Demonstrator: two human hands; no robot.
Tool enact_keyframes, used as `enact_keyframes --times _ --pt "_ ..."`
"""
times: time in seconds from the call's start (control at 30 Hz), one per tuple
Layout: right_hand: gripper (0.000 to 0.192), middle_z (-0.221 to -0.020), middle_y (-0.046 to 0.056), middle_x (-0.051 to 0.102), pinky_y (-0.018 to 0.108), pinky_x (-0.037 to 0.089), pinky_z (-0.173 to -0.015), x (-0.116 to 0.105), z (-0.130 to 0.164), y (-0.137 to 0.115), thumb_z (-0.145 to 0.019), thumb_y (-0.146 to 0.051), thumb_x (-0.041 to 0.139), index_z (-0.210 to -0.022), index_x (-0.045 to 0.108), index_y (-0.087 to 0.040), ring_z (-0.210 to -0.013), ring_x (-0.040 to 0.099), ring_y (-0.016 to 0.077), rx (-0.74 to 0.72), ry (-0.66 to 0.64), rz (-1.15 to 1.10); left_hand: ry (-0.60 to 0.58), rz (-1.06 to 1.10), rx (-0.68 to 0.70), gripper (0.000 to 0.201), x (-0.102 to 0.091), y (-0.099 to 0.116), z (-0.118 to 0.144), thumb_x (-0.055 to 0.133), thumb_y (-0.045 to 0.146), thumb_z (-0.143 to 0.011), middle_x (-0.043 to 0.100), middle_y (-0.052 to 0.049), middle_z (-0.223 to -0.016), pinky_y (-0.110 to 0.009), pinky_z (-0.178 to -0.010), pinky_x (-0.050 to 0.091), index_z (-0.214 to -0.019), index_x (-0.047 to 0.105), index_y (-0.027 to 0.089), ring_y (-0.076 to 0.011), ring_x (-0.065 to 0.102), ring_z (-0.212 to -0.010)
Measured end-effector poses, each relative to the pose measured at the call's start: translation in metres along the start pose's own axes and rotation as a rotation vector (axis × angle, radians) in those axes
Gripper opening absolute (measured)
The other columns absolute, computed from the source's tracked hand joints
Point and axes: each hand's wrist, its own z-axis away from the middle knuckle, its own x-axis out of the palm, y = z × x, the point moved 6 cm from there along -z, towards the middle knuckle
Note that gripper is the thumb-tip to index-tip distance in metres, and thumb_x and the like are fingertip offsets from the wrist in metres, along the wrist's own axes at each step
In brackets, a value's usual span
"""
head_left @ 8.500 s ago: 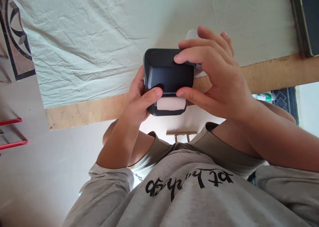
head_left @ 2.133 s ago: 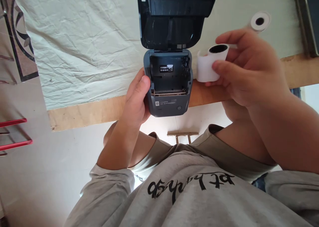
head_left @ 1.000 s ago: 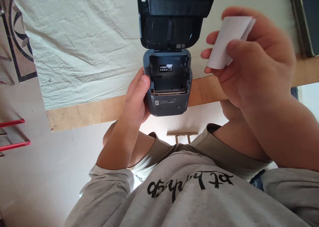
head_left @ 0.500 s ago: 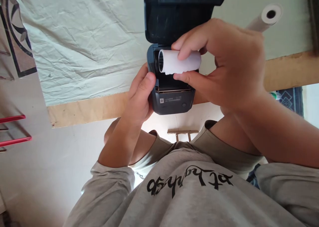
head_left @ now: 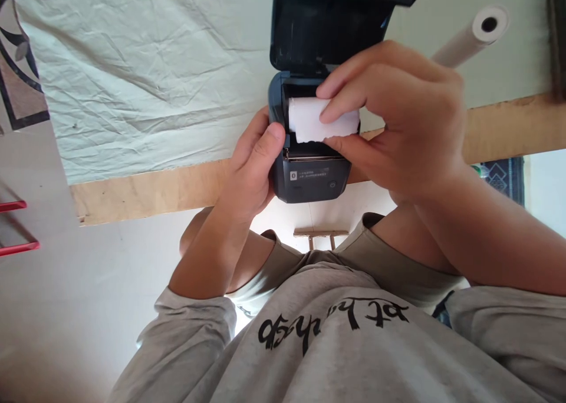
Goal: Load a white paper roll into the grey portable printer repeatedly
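Makeshift home worktable: a creased cloth (head_left: 145, 79) covers a bare plywood board (head_left: 145, 191) above a patterned floor tile (head_left: 20, 91).

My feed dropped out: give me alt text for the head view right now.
The right hand presses a white paper roll into the open bay of a dark label printer, gripped at its side by the left hand. Its lid stands open; another roll lies on the cloth-covered table.

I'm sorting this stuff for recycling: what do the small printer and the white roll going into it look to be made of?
The printer looks like molded plastic, dark blue-grey and matte, with rounded corners and a hinged lid. The white roll, gripped by the right hand, seems to be wound paper, dull and slightly ragged at its edge; label or plain paper, I can't tell.
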Motion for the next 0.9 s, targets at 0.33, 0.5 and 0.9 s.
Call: enact_keyframes --times 0.33,0.5,0.9 --pt "0.016 -0.094 -0.001 0.071 0.032 0.054 -0.076 -0.001 0.001 -0.006 -0.083 -0.008 0.062 -0.075 0.058 -0.021 -0.089 0.068 0.0161 -0.110 0.116 0.016 0.016 0.076 -0.001 0.035 -0.001 0.000 -0.001 0.056 0.053 -0.093 0.070 -0.003 -0.102 -0.044 -0.112 0.052 -0.100 0.068 0.021 -0.0300 0.049 -0.142" --pt "0.011 -0.094 -0.001 0.071 0.036 0.052 -0.077 0.001 0.011 -0.016 -0.084 -0.012 0.064 -0.082 0.058 -0.022 -0.091 0.067 0.0177 -0.264 0.067 -0.002 -0.039 0.151 0.069 0.043 -0.004 -0.006 -0.003 0.056 0.058 -0.091 0.065 -0.004 -0.120 -0.044 -0.109 0.052 -0.116 0.062 0.024 -0.0295 0.047 -0.143" --pt "0.032 -0.112 0.003 0.066 0.044 0.053 -0.096 0.018 0.034 0.010 -0.092 -0.052 0.058 -0.117 0.060 -0.030 -0.122 0.059 0.0246 -0.105 -0.167 -0.213 -0.118 -0.059 0.221 0.081 -0.011 -0.012 -0.007 0.082 0.035 -0.069 0.065 -0.002 -0.117 -0.034 -0.083 0.059 -0.141 0.045 0.036 -0.0285 0.066 -0.118"
